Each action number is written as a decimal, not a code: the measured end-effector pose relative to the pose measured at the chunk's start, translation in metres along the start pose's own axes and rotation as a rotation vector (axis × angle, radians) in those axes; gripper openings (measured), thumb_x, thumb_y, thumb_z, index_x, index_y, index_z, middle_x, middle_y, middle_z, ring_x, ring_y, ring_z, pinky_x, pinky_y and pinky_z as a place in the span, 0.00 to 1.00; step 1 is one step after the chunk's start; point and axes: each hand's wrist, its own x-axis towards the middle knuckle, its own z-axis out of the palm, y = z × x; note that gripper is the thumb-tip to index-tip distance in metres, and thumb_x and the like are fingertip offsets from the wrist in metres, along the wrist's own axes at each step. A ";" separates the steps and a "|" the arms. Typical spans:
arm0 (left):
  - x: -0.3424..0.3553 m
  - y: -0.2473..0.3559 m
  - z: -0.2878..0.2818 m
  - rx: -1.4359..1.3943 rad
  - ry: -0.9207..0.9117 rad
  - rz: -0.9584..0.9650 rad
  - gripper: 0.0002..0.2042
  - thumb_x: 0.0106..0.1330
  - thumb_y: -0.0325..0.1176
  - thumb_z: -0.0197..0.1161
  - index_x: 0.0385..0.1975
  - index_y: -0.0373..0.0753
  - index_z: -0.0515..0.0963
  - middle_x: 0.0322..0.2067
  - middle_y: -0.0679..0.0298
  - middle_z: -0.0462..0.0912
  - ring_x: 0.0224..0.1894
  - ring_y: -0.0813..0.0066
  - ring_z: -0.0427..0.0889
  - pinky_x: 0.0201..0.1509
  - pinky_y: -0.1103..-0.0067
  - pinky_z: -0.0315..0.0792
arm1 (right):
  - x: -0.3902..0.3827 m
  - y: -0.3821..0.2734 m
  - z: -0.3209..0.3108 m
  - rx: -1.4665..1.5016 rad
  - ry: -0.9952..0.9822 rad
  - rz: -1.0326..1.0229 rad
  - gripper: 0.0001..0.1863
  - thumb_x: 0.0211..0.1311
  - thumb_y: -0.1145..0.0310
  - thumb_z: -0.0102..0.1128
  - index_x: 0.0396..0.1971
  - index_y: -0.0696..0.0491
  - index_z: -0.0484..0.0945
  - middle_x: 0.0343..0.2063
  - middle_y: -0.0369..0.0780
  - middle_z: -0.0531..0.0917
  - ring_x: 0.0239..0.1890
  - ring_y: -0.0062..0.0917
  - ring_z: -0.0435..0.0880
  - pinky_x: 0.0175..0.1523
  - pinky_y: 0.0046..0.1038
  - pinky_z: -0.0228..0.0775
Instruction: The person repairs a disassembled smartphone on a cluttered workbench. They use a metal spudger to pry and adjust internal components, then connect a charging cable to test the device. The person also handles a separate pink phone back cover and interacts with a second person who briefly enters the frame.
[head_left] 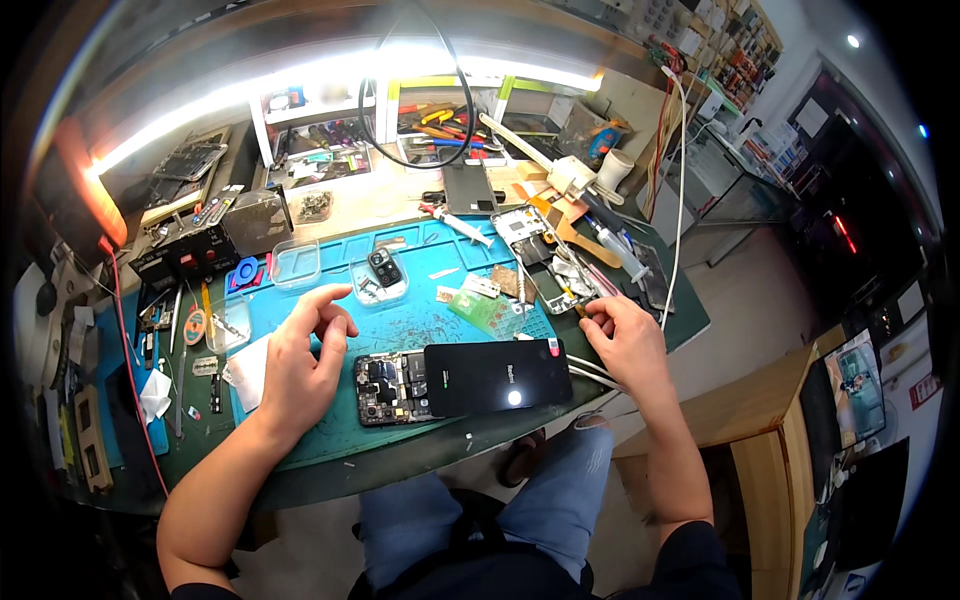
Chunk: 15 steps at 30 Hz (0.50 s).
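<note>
An opened phone (pixel 462 384) is laid at six o'clock on the blue mat (pixel 400 325), its circuitry (pixel 392 388) bared at nine o'clock beside a black panel (pixel 515 380). At the phone's ten o'clock, the left hand (pixel 305 362) is held loosely curled, thumb apart, nothing seen in it. At two o'clock, the right hand's (pixel 627 342) fingertips are bunched near a stripped phone frame (pixel 541 250); whether anything is pinched cannot be told. Work around the bared circuitry seems in hand; a light, steady touch is called for.

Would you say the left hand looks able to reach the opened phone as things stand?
Probably yes: the left hand seems empty, just left of the opened phone, with nothing apparent between them on the blue mat.
</note>
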 end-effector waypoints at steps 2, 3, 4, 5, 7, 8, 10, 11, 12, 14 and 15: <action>-0.001 -0.002 -0.001 0.009 0.003 0.004 0.16 0.76 0.21 0.57 0.61 0.34 0.76 0.33 0.61 0.85 0.34 0.75 0.84 0.41 0.77 0.77 | 0.007 -0.006 0.001 0.002 0.048 0.021 0.14 0.64 0.62 0.75 0.43 0.53 0.84 0.32 0.36 0.87 0.30 0.27 0.87 0.39 0.32 0.79; -0.002 -0.003 -0.001 0.015 0.004 0.005 0.16 0.76 0.21 0.58 0.61 0.35 0.76 0.33 0.61 0.85 0.33 0.75 0.84 0.40 0.77 0.77 | 0.011 -0.009 0.002 0.004 0.072 0.031 0.14 0.65 0.61 0.75 0.42 0.53 0.83 0.32 0.36 0.87 0.30 0.27 0.87 0.39 0.32 0.79; -0.002 -0.002 -0.001 0.015 0.006 0.006 0.16 0.76 0.21 0.58 0.61 0.35 0.76 0.33 0.61 0.85 0.33 0.75 0.84 0.40 0.77 0.77 | 0.018 -0.009 0.004 -0.002 0.107 0.087 0.15 0.67 0.57 0.74 0.40 0.54 0.83 0.33 0.38 0.88 0.31 0.29 0.88 0.39 0.33 0.79; -0.002 -0.002 -0.001 0.015 0.007 0.007 0.16 0.76 0.21 0.58 0.61 0.35 0.76 0.33 0.61 0.85 0.33 0.75 0.84 0.40 0.77 0.76 | 0.026 -0.003 0.009 0.009 0.186 0.082 0.18 0.67 0.55 0.74 0.43 0.53 0.83 0.32 0.39 0.89 0.32 0.31 0.89 0.39 0.35 0.79; -0.002 0.000 -0.002 0.011 -0.004 -0.003 0.16 0.76 0.21 0.57 0.62 0.34 0.76 0.34 0.61 0.85 0.35 0.76 0.83 0.41 0.77 0.76 | 0.040 -0.001 0.013 0.007 0.150 0.117 0.18 0.68 0.55 0.73 0.44 0.56 0.86 0.29 0.40 0.90 0.32 0.32 0.90 0.39 0.35 0.79; -0.002 0.001 -0.002 0.006 -0.018 -0.014 0.17 0.76 0.20 0.57 0.62 0.34 0.76 0.34 0.62 0.84 0.36 0.77 0.83 0.43 0.78 0.77 | 0.045 0.002 0.013 0.052 0.099 0.132 0.18 0.68 0.55 0.72 0.43 0.57 0.87 0.29 0.41 0.90 0.32 0.32 0.90 0.39 0.34 0.79; -0.002 0.002 -0.003 0.002 -0.029 -0.024 0.17 0.76 0.20 0.57 0.63 0.34 0.75 0.35 0.62 0.84 0.37 0.79 0.82 0.44 0.79 0.77 | 0.053 0.010 0.013 0.141 -0.006 0.154 0.18 0.68 0.56 0.72 0.41 0.58 0.89 0.28 0.42 0.90 0.31 0.32 0.90 0.39 0.33 0.79; -0.002 0.001 -0.002 0.003 -0.026 -0.023 0.18 0.76 0.19 0.57 0.63 0.34 0.75 0.35 0.62 0.84 0.36 0.79 0.82 0.44 0.79 0.76 | 0.056 0.014 0.014 0.187 0.002 0.165 0.18 0.68 0.56 0.72 0.40 0.58 0.89 0.28 0.42 0.91 0.31 0.32 0.91 0.39 0.33 0.79; -0.001 0.002 -0.001 0.002 -0.025 -0.022 0.18 0.75 0.19 0.57 0.63 0.34 0.75 0.34 0.62 0.84 0.36 0.79 0.82 0.43 0.79 0.76 | 0.057 0.019 0.016 0.232 0.011 0.176 0.18 0.67 0.56 0.71 0.38 0.58 0.90 0.28 0.43 0.91 0.31 0.32 0.91 0.39 0.33 0.79; -0.001 0.001 -0.001 0.018 -0.018 -0.002 0.17 0.75 0.20 0.58 0.63 0.34 0.76 0.34 0.62 0.85 0.35 0.76 0.84 0.40 0.77 0.77 | 0.059 0.017 0.018 0.214 -0.004 0.180 0.17 0.68 0.57 0.74 0.38 0.58 0.90 0.23 0.36 0.88 0.26 0.16 0.83 0.35 0.26 0.74; -0.001 0.001 -0.001 0.025 -0.015 0.008 0.17 0.75 0.21 0.58 0.62 0.35 0.76 0.34 0.61 0.86 0.34 0.74 0.85 0.39 0.76 0.77 | 0.058 0.014 0.017 0.181 -0.043 0.181 0.17 0.68 0.57 0.74 0.37 0.59 0.90 0.22 0.35 0.87 0.26 0.15 0.83 0.35 0.25 0.73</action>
